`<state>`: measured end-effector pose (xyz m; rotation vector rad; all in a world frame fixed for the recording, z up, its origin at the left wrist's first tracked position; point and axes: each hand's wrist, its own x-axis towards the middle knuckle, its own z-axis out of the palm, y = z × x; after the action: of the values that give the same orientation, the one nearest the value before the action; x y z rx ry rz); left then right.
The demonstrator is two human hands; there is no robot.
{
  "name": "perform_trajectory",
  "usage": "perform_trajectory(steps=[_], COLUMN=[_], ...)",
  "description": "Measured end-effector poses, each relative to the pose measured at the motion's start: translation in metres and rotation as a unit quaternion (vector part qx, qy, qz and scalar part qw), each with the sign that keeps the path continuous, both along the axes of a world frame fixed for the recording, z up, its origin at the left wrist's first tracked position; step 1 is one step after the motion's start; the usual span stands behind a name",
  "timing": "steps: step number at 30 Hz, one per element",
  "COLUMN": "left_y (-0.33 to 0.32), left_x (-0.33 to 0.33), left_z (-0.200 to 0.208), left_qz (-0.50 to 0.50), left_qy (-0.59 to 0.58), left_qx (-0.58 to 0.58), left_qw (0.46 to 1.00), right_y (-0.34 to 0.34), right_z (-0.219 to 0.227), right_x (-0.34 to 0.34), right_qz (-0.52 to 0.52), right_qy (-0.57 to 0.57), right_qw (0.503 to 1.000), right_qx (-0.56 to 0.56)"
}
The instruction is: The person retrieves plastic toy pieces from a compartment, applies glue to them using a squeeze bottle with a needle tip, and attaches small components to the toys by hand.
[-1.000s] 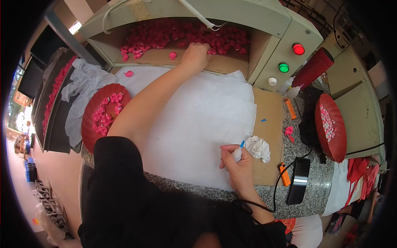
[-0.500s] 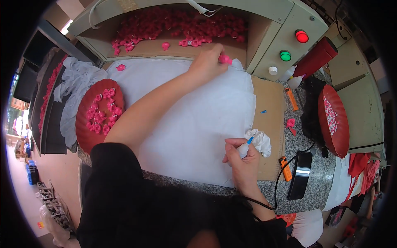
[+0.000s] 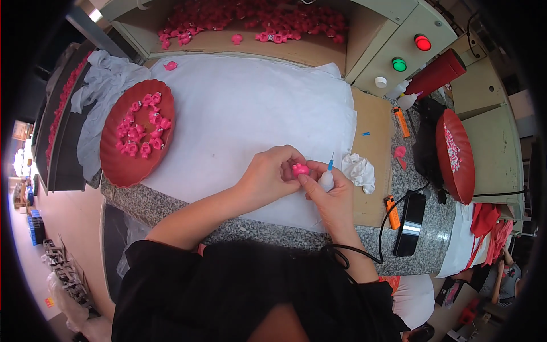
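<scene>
Close together over the front of the white cloth [image 3: 228, 114], my two hands meet around a small pink figure [image 3: 300, 169]. My left hand [image 3: 268, 174] pinches the figure between its fingertips. In my right hand [image 3: 333, 196] is a small white squeeze bottle [image 3: 326, 181] with a blue needle tip pointing up and away; the thumb of that hand reaches to the figure. Just right of the right hand lies a crumpled white cloth wad [image 3: 359, 171]. At the left, a red scalloped plate [image 3: 117, 169] holds several pink pieces.
Many pink pieces [image 3: 228, 25] fill the box opening at the back, beside a red light [image 3: 422, 42] and a green light [image 3: 399, 64]. On the right are orange cutters [image 3: 392, 213], a black phone [image 3: 410, 225] with a cable, and a red dish [image 3: 456, 188] of small bits.
My left hand has come back from the box opening with the pink figure, down to my right hand. The right hand keeps the bottle, its needle tip now more upright.
</scene>
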<state>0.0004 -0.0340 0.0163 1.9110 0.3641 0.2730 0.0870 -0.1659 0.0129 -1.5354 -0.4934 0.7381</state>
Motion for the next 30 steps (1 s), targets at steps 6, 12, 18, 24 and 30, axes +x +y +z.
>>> perform_trajectory(steps=[6, 12, 18, 24, 30], left_y=[0.011, 0.021, 0.023, 0.036, 0.202], left_x=[0.001, -0.002, -0.001, -0.001, 0.075], left_z=[-0.015, -0.021, -0.019, -0.005, 0.010], left_qz=[-0.066, -0.057, -0.070, 0.003, 0.150], left_qy=[-0.030, -0.013, -0.014, -0.004, -0.024], left_qx=[-0.349, -0.500, -0.565, -0.436, 0.174], left_qw=[0.934, 0.864, 0.822, 0.900, 0.973], right_y=[0.001, 0.002, 0.002, 0.007, 0.001], right_z=[-0.002, 0.002, -0.001, 0.002, -0.004], right_x=[0.005, 0.000, -0.001, 0.001, 0.002], right_qz=[-0.020, 0.012, 0.003, -0.037, -0.028], right_qy=[0.075, 0.039, -0.009, -0.003, -0.020], right_qw=[0.997, 0.999, 1.000, 0.998, 0.999], right_qx=[-0.016, 0.022, -0.003, -0.051, -0.035])
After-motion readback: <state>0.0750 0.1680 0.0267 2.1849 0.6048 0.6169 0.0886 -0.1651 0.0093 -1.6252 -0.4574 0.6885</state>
